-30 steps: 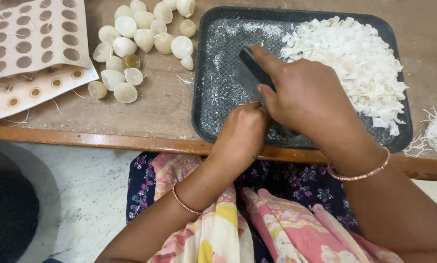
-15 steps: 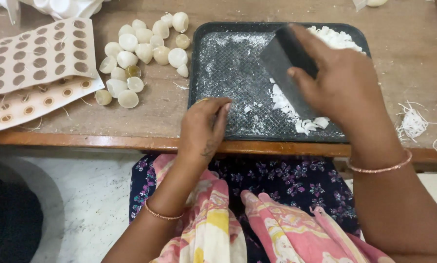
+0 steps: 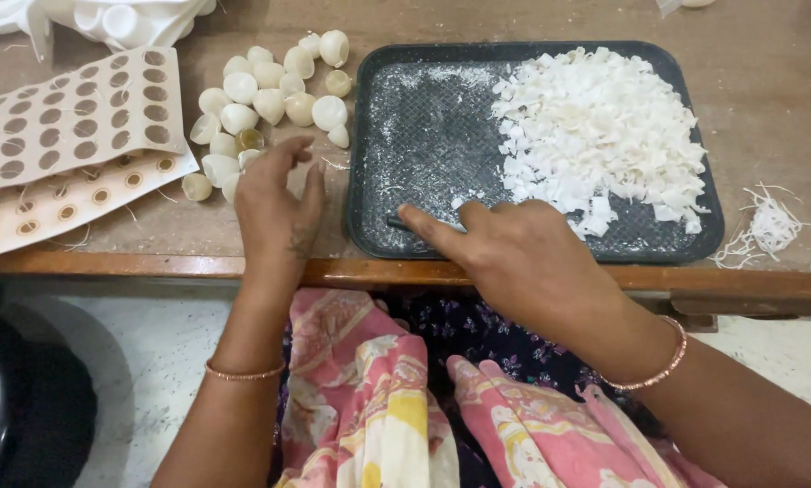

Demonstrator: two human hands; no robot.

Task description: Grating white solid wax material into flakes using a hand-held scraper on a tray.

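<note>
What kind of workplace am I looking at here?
Probably a small hand-craft workshop rather than a kitchen: a wooden bench carries a dark tray of white chips, a cluster of pale domed shells and punched card sheets.

Black tray (image 3: pixel 423 136) w/ white flakes (image 3: pixel 604 136), cream shells (image 3: pixel 261 99), prob. tan dotted sheets (image 3: pixel 71 117).

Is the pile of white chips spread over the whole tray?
No, the white chips fill only the right part of the tray; its left part is bare.
</note>
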